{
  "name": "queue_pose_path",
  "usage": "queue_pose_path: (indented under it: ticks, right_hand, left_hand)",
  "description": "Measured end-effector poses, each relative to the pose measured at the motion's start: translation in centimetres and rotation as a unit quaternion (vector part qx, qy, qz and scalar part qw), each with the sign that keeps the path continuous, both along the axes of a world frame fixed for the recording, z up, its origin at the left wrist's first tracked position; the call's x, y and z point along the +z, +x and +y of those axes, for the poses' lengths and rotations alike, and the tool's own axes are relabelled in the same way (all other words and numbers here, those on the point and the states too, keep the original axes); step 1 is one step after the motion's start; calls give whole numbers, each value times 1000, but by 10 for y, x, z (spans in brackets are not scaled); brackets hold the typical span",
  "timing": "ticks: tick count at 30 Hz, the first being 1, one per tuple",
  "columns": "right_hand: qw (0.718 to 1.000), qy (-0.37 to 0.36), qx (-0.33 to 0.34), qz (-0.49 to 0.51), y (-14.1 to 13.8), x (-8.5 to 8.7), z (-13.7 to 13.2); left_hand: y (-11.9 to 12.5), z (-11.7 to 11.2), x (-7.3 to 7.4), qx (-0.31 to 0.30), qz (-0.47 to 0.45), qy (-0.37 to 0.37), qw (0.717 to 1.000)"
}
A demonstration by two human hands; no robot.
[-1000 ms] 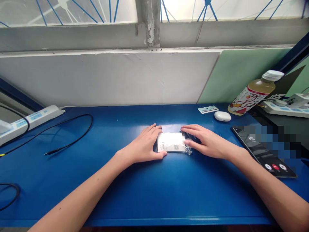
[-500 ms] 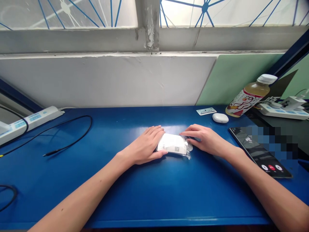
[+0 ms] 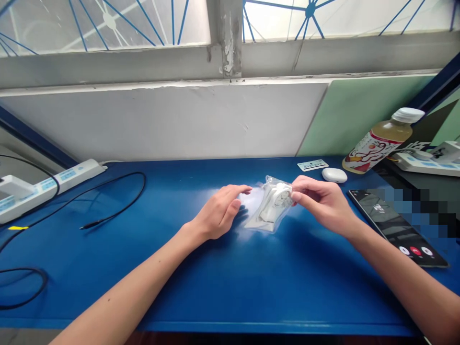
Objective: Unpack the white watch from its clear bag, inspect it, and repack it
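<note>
A small clear plastic bag [image 3: 269, 207] with white coiled contents stands tilted on the blue table [image 3: 230, 287], its lower edge resting on the surface. My right hand [image 3: 319, 201] pinches the bag's upper right edge with thumb and fingers closed. My left hand [image 3: 220, 213] hovers just left of the bag with its fingers loosely apart, fingertips close to the bag's top left and holding nothing.
A smartphone [image 3: 397, 226] lies at the right. Behind it are a white earbud case [image 3: 334, 175], a small card [image 3: 312, 165] and a drink bottle [image 3: 383, 140]. A power strip [image 3: 50, 184] and black cables [image 3: 115, 203] occupy the left. A wall runs along the table's back.
The bag lay flat under both hands. My right hand has pinched its right edge and raised it on end, and my left hand has come off it.
</note>
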State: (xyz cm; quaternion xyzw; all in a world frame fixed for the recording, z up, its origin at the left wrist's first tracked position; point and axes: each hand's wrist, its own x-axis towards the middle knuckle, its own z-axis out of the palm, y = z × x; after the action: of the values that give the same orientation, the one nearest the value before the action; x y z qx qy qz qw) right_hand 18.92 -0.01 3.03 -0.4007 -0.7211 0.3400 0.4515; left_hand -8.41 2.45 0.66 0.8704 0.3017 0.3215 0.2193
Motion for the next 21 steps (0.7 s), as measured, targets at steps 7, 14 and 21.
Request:
queue_pose_path:
  ticks: [7,14,21]
  right_hand:
    - [978,-198,58,-19,-2,-11,10]
    - [981,-149,49,-115,-7,-27,13]
    - [951,74,-39,-298,-1,-34,11]
  left_hand:
    - [5,-2,1,45,-33,-25,998]
    - [9,-8,5,-58,165,22,984]
    - [10,-9,-2,-27,191,-14,981]
